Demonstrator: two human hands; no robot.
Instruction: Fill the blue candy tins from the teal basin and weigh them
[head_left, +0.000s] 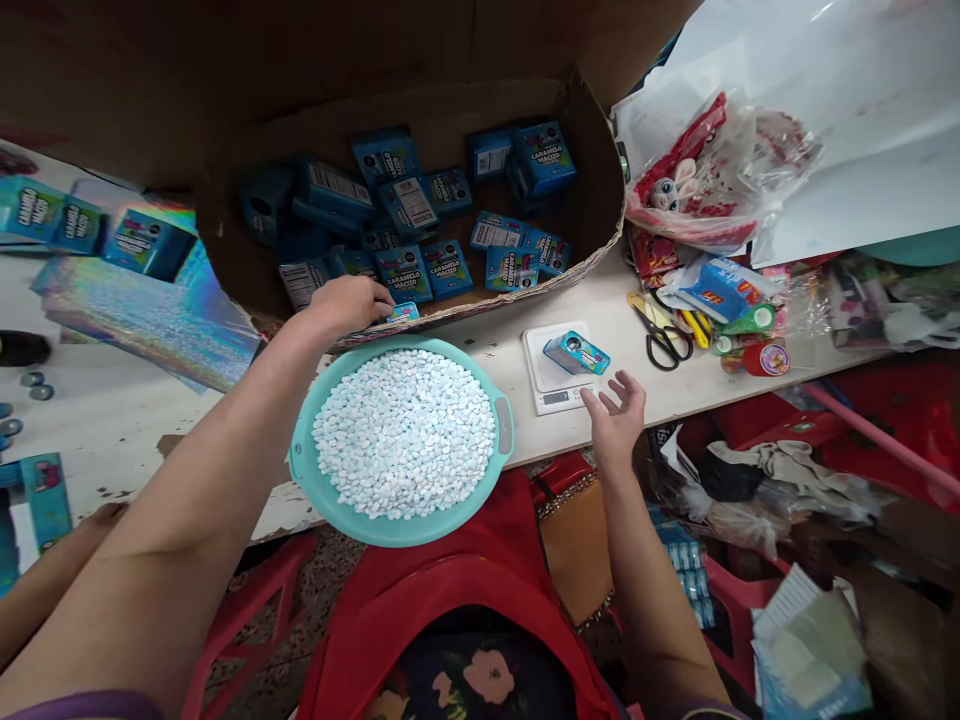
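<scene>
While a small blue box (403, 311) is gripped by the left hand (347, 303) at the cardboard carton's (600, 215) edge, the right hand (616, 415) is held open, empty, beside the scale (541, 392), where another box (576, 353) is rested.

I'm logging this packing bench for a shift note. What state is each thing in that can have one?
left hand: closed around a small blue box at the carton's edge
right hand: open, empty, beside the scale
teal basin: nearly full of white-blue candies
scale: loaded with one blue box, display unreadable
cardboard carton: open, partly filled with blue boxes
scissors: lying flat, closed
</scene>
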